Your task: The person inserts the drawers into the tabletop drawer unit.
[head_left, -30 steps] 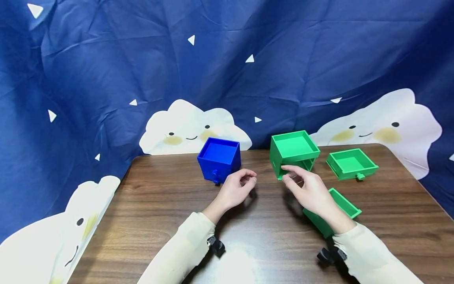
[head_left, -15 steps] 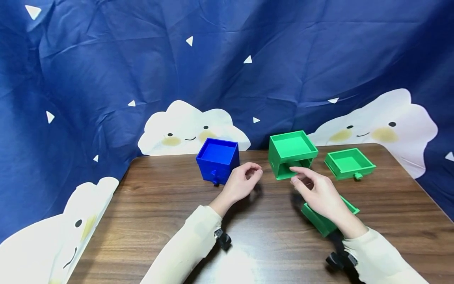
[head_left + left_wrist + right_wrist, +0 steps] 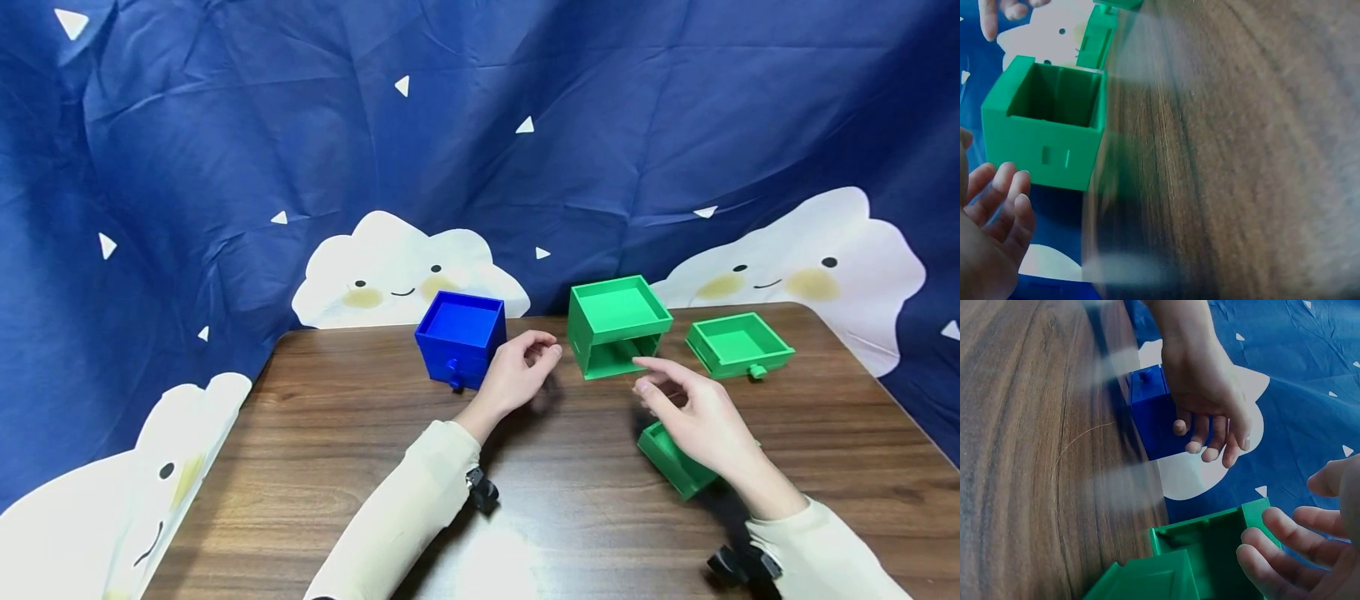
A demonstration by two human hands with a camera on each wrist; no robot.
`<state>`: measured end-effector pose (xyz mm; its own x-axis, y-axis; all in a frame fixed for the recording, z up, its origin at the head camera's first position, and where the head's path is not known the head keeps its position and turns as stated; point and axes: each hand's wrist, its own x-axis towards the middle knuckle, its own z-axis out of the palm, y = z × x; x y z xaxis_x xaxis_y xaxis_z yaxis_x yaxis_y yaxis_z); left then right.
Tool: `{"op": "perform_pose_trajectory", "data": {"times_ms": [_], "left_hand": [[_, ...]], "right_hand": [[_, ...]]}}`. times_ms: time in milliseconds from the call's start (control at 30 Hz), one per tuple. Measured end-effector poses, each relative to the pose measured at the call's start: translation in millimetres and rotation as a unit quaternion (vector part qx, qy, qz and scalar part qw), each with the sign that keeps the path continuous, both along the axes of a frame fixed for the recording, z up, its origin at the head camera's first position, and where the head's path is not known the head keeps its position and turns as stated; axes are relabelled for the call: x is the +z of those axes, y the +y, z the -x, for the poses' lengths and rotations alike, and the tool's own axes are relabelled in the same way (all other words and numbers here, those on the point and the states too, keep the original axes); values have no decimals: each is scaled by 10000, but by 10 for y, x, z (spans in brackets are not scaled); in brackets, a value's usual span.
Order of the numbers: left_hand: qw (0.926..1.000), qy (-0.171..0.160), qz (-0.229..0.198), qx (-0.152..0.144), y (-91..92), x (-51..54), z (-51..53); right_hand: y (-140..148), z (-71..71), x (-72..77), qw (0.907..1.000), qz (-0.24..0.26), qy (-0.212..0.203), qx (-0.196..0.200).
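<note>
A small green cabinet (image 3: 622, 310) with a tray-like top stands at the back, its front bay open and hollow. My left hand (image 3: 516, 377) hovers just left of it, fingers loosely bent and holding nothing; the left wrist view shows the fingertips (image 3: 1021, 181) close to the cabinet's side wall (image 3: 1041, 150). My right hand (image 3: 707, 421) is in front of the cabinet, also holding nothing, its fingers relaxed. Beneath that hand lies a green drawer (image 3: 670, 458), partly covered by it. Another green drawer (image 3: 738, 343) with a round knob rests to the cabinet's right.
Beside my left hand stands a blue cabinet (image 3: 460, 325) with a knob on its front. All of it is on a brown wooden table (image 3: 330, 467). A blue curtain (image 3: 315, 133) printed with clouds hangs right behind the table's back edge.
My right hand has drawn back to the right, away from the green cabinet's opening and over the near drawer. My left hand has shifted right and slightly forward, towards the green cabinet.
</note>
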<state>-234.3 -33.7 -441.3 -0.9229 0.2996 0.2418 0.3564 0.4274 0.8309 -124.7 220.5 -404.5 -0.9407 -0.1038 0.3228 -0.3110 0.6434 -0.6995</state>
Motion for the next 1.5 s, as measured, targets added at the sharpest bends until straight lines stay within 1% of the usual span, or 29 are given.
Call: {"op": "perform_pose_trajectory", "data": {"times_ms": [167, 400, 533, 600, 800, 900, 1000, 1133, 1300, 1500], "left_hand": [[9999, 14, -144, 84, 46, 3, 67], [9984, 113, -520, 209, 148, 8, 135], [9975, 138, -654, 230, 194, 16, 173], [9973, 102, -701, 205, 214, 23, 197], [9975, -72, -709, 4, 252, 20, 275], [9968, -63, -801, -48, 273, 26, 310], [9954, -58, -959, -45, 302, 35, 338], [9940, -86, -1092, -21, 345, 28, 364], [9948, -87, -1012, -18, 371, 23, 411], [9934, 20, -1138, -136, 387, 40, 473]], "right_hand": [[44, -42, -15, 10000, 52, 13, -15], [115, -112, -90, 9996, -75, 270, -57], [163, -164, -125, 9997, -12, 226, -51], [190, -194, -131, 9999, 38, 160, -38], [272, -300, -131, 9999, 113, -1, -38], [309, -338, -145, 9999, 139, 48, -22], [359, -369, -178, 9998, 128, 151, -28], [452, -421, -218, 9997, 149, 155, -86], [563, -493, -258, 9994, 248, 133, -207], [649, -567, -304, 9988, 349, 109, -321]]}}
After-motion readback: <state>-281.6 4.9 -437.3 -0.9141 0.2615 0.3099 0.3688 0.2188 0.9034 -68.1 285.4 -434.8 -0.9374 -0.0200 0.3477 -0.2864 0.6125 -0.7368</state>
